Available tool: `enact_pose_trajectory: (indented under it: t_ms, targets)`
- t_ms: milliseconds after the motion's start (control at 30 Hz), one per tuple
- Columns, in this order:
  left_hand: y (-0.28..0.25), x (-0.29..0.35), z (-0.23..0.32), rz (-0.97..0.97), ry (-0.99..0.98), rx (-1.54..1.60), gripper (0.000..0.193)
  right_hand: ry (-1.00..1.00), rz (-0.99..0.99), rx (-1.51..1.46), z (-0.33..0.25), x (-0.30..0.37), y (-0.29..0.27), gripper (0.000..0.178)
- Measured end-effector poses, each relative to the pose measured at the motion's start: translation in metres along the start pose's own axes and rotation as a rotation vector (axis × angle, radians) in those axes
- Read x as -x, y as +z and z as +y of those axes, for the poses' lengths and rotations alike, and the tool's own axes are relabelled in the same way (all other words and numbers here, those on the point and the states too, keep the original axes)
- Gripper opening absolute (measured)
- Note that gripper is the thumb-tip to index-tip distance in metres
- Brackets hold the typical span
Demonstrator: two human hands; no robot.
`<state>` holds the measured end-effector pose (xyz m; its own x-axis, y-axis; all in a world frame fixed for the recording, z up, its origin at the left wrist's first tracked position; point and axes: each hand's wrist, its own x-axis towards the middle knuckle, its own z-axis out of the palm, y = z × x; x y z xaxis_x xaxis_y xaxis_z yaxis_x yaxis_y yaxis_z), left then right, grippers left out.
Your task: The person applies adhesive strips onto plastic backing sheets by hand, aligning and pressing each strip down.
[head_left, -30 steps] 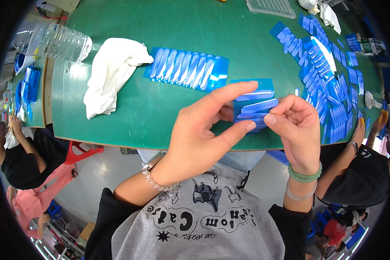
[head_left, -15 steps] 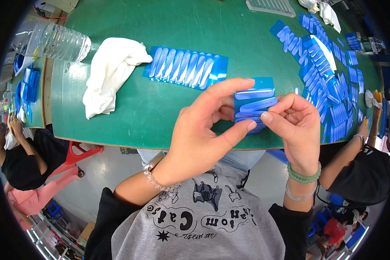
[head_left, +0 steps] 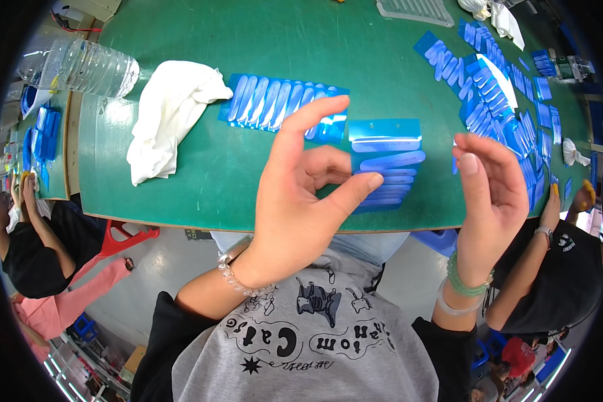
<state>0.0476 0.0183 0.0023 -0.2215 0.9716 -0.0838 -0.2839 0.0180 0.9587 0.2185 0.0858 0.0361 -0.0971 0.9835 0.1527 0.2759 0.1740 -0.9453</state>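
My left hand (head_left: 305,208) pinches the edge of a blue film sheet (head_left: 384,127), its thumb in front and other fingers partly behind. Long, rounded blue strips lie in a column on the sheet; one (head_left: 392,161) sits slanted to its neighbours. To the right of the sheet, my right hand (head_left: 490,194) is raised with thumb and fingers apart, and I see nothing held in it. A small blue piece (head_left: 454,161) shows beside its fingertips. Beyond my left hand, another blue sheet (head_left: 261,100) with a row of strips lies flat on the green table (head_left: 201,194).
A white cloth (head_left: 171,120) and a large clear plastic bottle (head_left: 90,65) lie to the left. Many strip-covered blue sheets (head_left: 492,107) are heaped at the right. A clear ridged tray (head_left: 415,10) is at the far edge. Co-workers (head_left: 556,268) sit on both sides.
My right hand has let go of the strips on the sheet and moved away to the right, its fingers spreading. The sheet in my left hand has shifted slightly left.
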Motion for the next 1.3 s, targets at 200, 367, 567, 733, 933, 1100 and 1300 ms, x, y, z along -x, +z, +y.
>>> enact_pose_trajectory:
  t_ms: [200,367,567,733,933,1100,1300]
  targets:
    - [0.003,0.0,-0.003,0.024,0.022,-0.037,0.071,0.133,-0.263,-0.146,0.0,0.001,0.009,0.014]
    - [0.003,0.002,-0.001,-0.03,0.106,-0.113,0.071,0.173,-0.299,-0.274,-0.005,-0.002,0.0,0.009]
    - [-0.001,0.003,0.0,-0.048,0.377,-0.498,0.072,0.11,-0.229,-0.258,-0.011,-0.003,-0.002,0.007]
    - [-0.004,0.002,0.002,-0.017,0.332,-0.395,0.072,0.313,-0.302,-0.473,-0.012,-0.007,-0.006,0.007]
    - [0.0,0.002,0.002,-0.009,0.122,-0.099,0.071,0.428,-0.358,-0.661,0.007,-0.001,0.005,0.004]
    - [0.002,0.002,0.007,-0.048,0.032,-0.01,0.071,0.422,-0.367,-0.634,0.011,-0.003,0.006,0.007]
    - [0.003,0.003,0.004,-0.075,0.042,-0.025,0.071,0.411,-0.388,-0.623,0.011,-0.004,0.007,0.008]
